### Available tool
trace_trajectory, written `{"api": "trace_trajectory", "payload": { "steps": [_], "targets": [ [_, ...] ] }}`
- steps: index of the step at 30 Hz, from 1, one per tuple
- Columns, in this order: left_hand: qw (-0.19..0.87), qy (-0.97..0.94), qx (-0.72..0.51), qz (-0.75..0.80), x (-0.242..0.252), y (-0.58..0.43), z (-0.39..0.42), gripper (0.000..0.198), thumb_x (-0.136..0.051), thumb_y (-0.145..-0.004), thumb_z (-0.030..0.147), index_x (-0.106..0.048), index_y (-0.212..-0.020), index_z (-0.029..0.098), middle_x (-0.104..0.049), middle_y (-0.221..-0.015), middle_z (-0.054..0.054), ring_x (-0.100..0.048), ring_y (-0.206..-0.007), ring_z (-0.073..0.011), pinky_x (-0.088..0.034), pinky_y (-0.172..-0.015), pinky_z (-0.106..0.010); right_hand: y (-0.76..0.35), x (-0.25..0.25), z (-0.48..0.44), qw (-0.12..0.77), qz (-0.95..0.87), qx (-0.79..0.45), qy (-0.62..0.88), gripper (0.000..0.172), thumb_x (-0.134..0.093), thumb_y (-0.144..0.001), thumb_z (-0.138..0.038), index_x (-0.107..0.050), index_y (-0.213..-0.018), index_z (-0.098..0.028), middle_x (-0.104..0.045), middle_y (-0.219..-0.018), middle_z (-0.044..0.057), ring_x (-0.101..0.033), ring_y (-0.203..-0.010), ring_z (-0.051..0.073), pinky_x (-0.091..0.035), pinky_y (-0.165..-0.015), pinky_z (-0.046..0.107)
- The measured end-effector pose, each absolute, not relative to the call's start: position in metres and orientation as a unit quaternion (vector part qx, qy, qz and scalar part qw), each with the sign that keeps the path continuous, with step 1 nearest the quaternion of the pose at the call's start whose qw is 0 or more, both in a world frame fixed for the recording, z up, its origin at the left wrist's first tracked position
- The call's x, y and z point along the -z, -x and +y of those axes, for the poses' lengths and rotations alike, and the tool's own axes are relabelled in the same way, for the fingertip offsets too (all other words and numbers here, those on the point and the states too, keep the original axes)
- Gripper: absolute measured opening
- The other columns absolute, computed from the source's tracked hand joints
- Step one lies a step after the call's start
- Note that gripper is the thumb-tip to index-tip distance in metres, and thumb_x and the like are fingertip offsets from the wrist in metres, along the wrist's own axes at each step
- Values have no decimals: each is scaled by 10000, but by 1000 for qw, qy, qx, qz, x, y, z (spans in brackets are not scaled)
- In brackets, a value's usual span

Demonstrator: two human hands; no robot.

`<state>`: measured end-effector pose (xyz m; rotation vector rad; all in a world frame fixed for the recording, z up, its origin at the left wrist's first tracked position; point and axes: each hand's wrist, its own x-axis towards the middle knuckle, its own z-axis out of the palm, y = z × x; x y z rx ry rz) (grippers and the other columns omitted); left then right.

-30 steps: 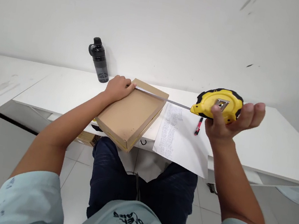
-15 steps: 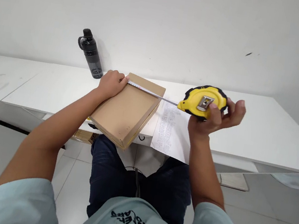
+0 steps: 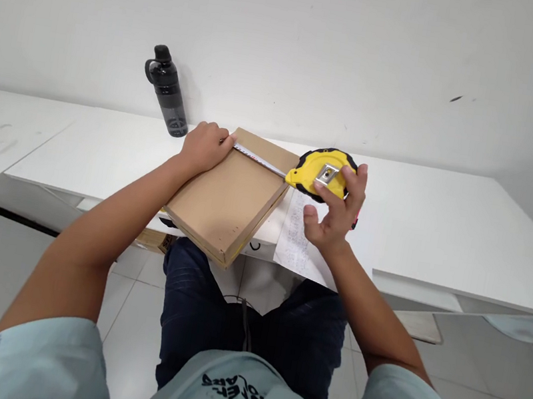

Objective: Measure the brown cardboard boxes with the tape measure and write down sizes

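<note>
A flat brown cardboard box (image 3: 226, 200) is tilted over the table's front edge. My left hand (image 3: 205, 147) is closed on its upper left edge, with the end of the tape blade (image 3: 257, 159) at my fingertips. The white blade runs across the box's top face to the right edge. There the yellow and black tape measure (image 3: 320, 173) has its mouth close to the box. My right hand (image 3: 339, 204) grips the tape measure's right side, fingers over the metal clip and thumb apart below. Partly under the box and right hand lies a sheet of handwritten paper (image 3: 297, 245).
A dark water bottle (image 3: 171, 100) stands on the white table (image 3: 444, 228) behind my left hand, near the wall. A small red and black object (image 3: 355, 221) shows beside my right hand. Below the table, a cardboard carton (image 3: 151, 240) sits to the left of my legs.
My right hand has brought the tape measure leftward to the box edge, and the exposed blade is shorter. The left hand keeps its hold on the box. The view has shifted slightly.
</note>
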<state>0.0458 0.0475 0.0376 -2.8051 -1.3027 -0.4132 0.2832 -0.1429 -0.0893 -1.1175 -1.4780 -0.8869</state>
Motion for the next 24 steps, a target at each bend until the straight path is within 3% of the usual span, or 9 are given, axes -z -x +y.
{"api": "trace_trajectory", "payload": {
  "steps": [3,6,9,11,15,21,24],
  "targets": [
    [4,897,140,-419,-38,-46,47,473,-368,-1084,437,-768,-978,208,-709,-1105,-154,-588,-1160,-347,-464,-1001,-465,-276,82,-142,579,-573,338,473,467,-502,-1026,-439,-412,-1478,-365,-341,-1611,139,-332,-1598,409,-362,-1194,804],
    [-3,896,142,-421,-38,-46,47,459,-378,-1082,437,-765,-973,216,-709,-1103,-149,-583,-1167,-347,-463,-1000,-464,-276,84,-138,601,-555,343,462,654,-596,-976,-442,-243,-1524,-388,-148,-1699,153,-169,-1662,421,-364,-1181,824],
    [-5,896,140,-422,-38,-46,46,466,-373,-1085,439,-767,-977,214,-708,-1093,-146,-584,-1157,-342,-466,-991,-460,-279,87,-140,582,-581,348,450,864,-732,-861,-453,-179,-1525,-422,-34,-1738,130,-29,-1678,460,-303,-1191,856],
    [-9,896,142,-421,-38,-46,46,470,-372,-1086,437,-767,-969,211,-707,-1085,-146,-586,-1147,-341,-465,-989,-460,-280,84,-147,570,-601,315,463,907,-750,-832,-460,-183,-1539,-420,-98,-1738,139,-99,-1667,477,-293,-1196,851],
    [-13,896,147,-418,-38,-46,47,452,-386,-1081,426,-765,-965,210,-709,-1089,-146,-583,-1149,-344,-462,-998,-464,-280,73,-157,538,-633,235,504,767,-662,-911,-499,-272,-1562,-389,-307,-1689,158,-329,-1601,449,-332,-1200,807],
    [-10,896,148,-418,-37,-46,47,462,-381,-1082,435,-766,-962,208,-716,-1087,-147,-593,-1145,-342,-471,-999,-468,-290,75,-155,509,-664,286,468,865,-721,-874,-514,-248,-1597,-484,-416,-1636,98,-390,-1562,440,-374,-1157,833],
    [-8,897,148,-417,-36,-45,48,474,-374,-1083,444,-765,-956,209,-720,-1098,-148,-598,-1145,-341,-476,-996,-471,-293,74,-158,481,-665,285,495,891,-741,-862,-484,-237,-1597,-493,-349,-1679,100,-390,-1560,453,-415,-1143,814]
  ]
}}
